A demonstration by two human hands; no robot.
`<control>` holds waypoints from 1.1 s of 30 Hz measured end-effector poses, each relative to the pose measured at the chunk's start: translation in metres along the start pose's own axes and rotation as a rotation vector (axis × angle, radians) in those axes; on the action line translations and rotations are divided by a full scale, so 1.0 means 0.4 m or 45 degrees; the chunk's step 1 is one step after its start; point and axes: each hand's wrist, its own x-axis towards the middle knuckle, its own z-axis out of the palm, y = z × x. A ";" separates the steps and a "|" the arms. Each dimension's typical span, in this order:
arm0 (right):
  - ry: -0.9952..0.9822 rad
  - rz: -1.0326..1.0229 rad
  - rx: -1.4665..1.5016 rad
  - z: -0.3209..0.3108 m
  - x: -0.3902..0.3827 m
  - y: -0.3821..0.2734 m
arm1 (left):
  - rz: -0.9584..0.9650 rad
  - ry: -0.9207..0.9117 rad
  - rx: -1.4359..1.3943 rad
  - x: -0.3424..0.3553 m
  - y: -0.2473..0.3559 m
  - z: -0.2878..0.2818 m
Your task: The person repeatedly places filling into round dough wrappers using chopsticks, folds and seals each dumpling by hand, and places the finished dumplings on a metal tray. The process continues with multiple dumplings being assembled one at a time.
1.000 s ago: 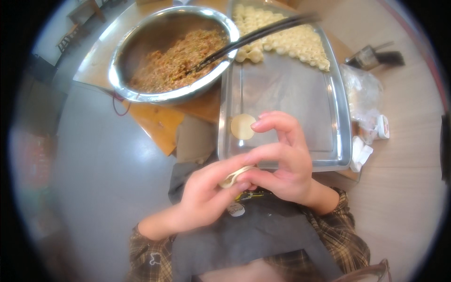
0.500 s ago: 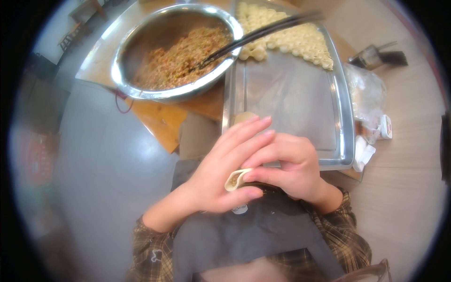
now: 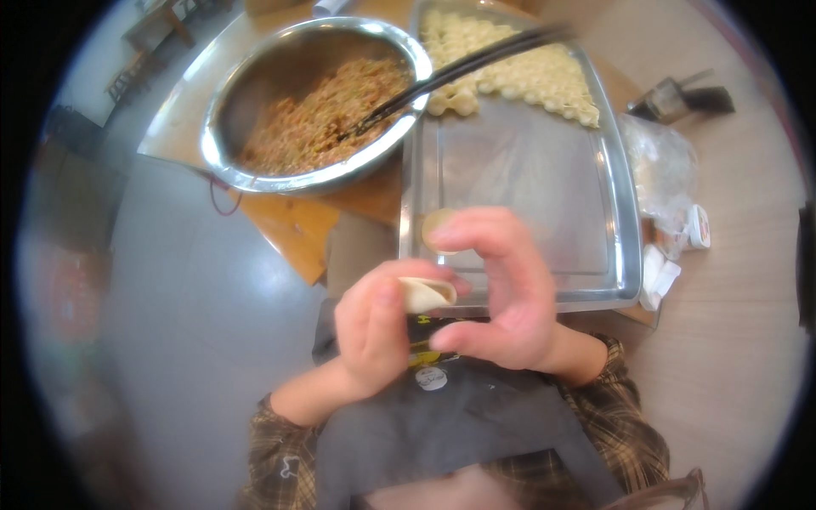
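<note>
My left hand [image 3: 365, 331] pinches a half-folded dumpling [image 3: 423, 295] between thumb and fingers, its rounded open edge facing right. Close beside it, my right hand [image 3: 517, 297] is open, thumb and forefinger spread wide apart with nothing between them. Behind the right fingertips, a round pale dumpling wrapper [image 3: 433, 226] shows near the left edge of the metal tray [image 3: 544, 204]; whether the fingertips touch it I cannot tell. Rows of pale pleated dumplings [image 3: 544, 81] cover the tray's far end.
A steel bowl [image 3: 219, 161] of minced filling [image 3: 331, 110] stands at the far left, dark chopsticks [image 3: 459, 68] leaning out over the tray. Right of the tray are a clear plastic bag [image 3: 663, 161], a white-lidded container [image 3: 699, 227] and a dark-bristled brush [image 3: 708, 99].
My right fingers have let go of the folded wrapper and spread apart. My left hand has turned from flat to curled around the dumpling, raising it slightly.
</note>
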 end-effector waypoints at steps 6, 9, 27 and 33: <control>-0.027 -0.010 -0.037 0.019 0.014 0.028 | -0.173 -0.121 -0.192 -0.011 -0.016 0.010; -0.069 0.228 0.373 0.025 0.012 0.020 | -0.214 -0.180 -0.251 -0.010 -0.018 0.003; -0.138 0.247 0.827 0.066 -0.019 0.040 | -0.209 -0.244 -0.186 0.018 0.019 0.049; -0.052 0.078 0.749 0.079 -0.021 0.045 | -0.230 -0.191 -0.108 0.010 0.012 0.058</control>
